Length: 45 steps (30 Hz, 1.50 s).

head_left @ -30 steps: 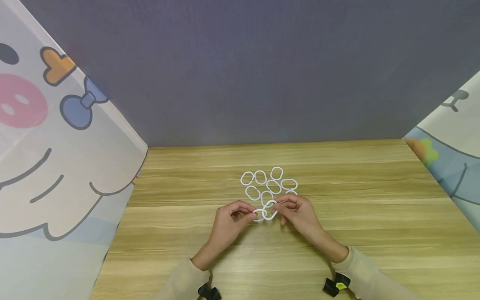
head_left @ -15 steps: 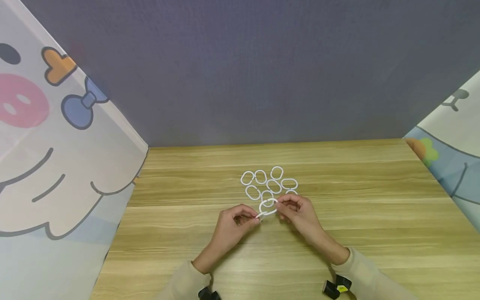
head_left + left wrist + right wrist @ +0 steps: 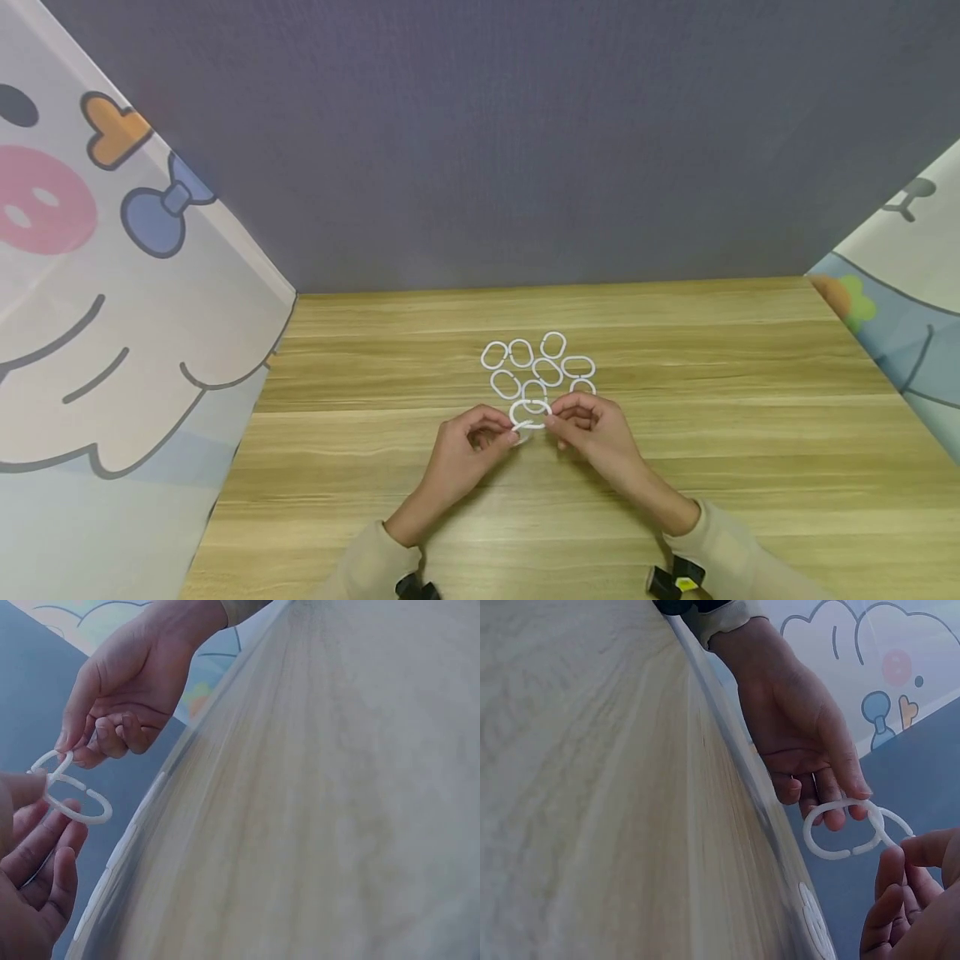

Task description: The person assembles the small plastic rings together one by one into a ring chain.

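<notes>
Head view gives us eight loose rings (image 3: 533, 367), white and oval, on the wood-grain table (image 3: 390, 354); one is partly covered by the right hand (image 3: 596, 429), another shows through a held ring; just on the person's side of the loose rings, the left hand (image 3: 467, 448) pinches one white ring (image 3: 91, 820) between thumb and finger, and the right hand pinches a second ring (image 3: 512, 413) likewise; in the wrist views we see this pair hooked through each other above the table, a small gap in the left hand's ring; the spare fingers of both hands bend loosely; beyond the loose rings we see a grey panel (image 3: 525, 150); well to their left, a cartoon-printed panel (image 3: 187, 333); nearer the person than the loose rings, beige sleeves (image 3: 375, 550) and black devices (image 3: 662, 582) at the wrists.
</notes>
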Each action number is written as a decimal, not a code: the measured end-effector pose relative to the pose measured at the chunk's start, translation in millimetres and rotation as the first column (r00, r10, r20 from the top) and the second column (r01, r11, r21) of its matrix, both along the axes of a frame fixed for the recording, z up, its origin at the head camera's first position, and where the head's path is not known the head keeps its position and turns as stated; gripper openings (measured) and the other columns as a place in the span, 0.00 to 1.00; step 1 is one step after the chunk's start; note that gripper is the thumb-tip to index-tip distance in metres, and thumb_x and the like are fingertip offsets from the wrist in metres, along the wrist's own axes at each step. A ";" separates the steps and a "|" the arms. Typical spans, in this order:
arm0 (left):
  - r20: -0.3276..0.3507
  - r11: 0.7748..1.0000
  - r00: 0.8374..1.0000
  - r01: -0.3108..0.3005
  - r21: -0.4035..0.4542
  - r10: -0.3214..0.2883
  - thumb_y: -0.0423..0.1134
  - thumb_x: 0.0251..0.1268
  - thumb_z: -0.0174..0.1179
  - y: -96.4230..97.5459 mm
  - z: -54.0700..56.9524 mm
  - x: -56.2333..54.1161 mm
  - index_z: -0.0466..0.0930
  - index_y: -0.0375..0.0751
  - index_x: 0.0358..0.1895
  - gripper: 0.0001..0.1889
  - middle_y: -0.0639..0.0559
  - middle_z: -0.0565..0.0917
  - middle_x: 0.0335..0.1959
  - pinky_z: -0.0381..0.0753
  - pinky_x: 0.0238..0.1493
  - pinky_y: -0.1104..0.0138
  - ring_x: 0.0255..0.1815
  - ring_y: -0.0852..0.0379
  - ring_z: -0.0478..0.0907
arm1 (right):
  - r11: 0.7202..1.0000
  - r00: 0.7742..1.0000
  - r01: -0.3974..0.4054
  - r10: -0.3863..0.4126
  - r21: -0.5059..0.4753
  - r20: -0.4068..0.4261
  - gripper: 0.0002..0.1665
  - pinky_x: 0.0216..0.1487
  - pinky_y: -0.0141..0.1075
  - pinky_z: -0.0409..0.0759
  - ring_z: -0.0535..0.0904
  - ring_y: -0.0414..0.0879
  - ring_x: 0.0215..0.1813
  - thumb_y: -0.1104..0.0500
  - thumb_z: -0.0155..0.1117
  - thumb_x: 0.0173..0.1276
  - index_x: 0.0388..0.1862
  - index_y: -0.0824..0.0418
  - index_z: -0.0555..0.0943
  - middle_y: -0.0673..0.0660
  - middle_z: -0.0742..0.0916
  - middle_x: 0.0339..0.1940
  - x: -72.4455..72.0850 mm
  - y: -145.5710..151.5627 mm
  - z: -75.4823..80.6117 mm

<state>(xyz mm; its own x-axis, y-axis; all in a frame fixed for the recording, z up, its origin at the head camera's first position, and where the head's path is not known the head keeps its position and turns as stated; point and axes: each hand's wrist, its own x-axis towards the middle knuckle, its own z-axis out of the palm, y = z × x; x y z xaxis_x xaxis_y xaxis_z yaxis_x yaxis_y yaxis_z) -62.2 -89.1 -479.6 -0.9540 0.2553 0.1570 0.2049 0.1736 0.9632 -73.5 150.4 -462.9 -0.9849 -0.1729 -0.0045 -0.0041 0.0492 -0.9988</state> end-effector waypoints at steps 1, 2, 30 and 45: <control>-0.004 1.000 1.000 -0.003 0.011 0.003 0.35 0.73 0.76 0.1 0.5 0.1 0.90 0.38 0.47 0.06 0.47 0.94 0.39 0.82 0.37 0.71 0.35 0.64 0.83 | 1.000 1.000 -0.005 0.005 -0.003 -0.006 0.10 0.32 0.33 0.88 0.85 0.42 0.30 0.73 0.74 0.71 0.46 0.79 0.84 0.56 0.89 0.34 0.4 -0.2 0.1; -0.009 1.000 1.000 -0.007 0.019 0.007 0.35 0.74 0.75 0.2 1.0 0.1 0.90 0.38 0.47 0.06 0.47 0.93 0.39 0.82 0.37 0.71 0.35 0.64 0.83 | 1.000 1.000 -0.010 0.010 -0.004 -0.012 0.10 0.32 0.33 0.88 0.85 0.42 0.30 0.73 0.74 0.71 0.46 0.79 0.84 0.57 0.89 0.34 0.9 -0.5 0.3; 0.023 0.979 0.994 -0.112 0.173 0.109 0.29 0.73 0.73 6.2 -8.7 5.6 0.90 0.30 0.47 0.05 0.38 0.91 0.39 0.84 0.37 0.73 0.34 0.64 0.84 | 0.990 0.985 -0.143 0.144 0.020 -0.098 0.07 0.30 0.34 0.88 0.85 0.39 0.27 0.74 0.75 0.71 0.45 0.76 0.86 0.69 0.91 0.35 3.6 1.5 -5.5; -0.031 0.965 0.994 -0.097 0.243 0.108 0.25 0.72 0.72 5.4 -17.1 6.1 0.89 0.27 0.45 0.04 0.34 0.91 0.39 0.88 0.39 0.71 0.36 0.61 0.88 | 0.979 0.974 -0.189 0.197 0.075 -0.108 0.06 0.29 0.32 0.85 0.84 0.41 0.27 0.72 0.75 0.72 0.45 0.73 0.87 0.67 0.90 0.31 1.3 4.7 -8.3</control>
<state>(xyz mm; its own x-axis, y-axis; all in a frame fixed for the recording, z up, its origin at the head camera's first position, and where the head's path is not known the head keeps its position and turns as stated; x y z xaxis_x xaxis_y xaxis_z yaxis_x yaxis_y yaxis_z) -56.0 -83.7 -496.8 -0.9640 0.1063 0.2437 0.2407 -0.0403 0.9698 -72.2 155.1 -471.2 -0.9276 -0.3629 0.0891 -0.1340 0.1003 -0.9859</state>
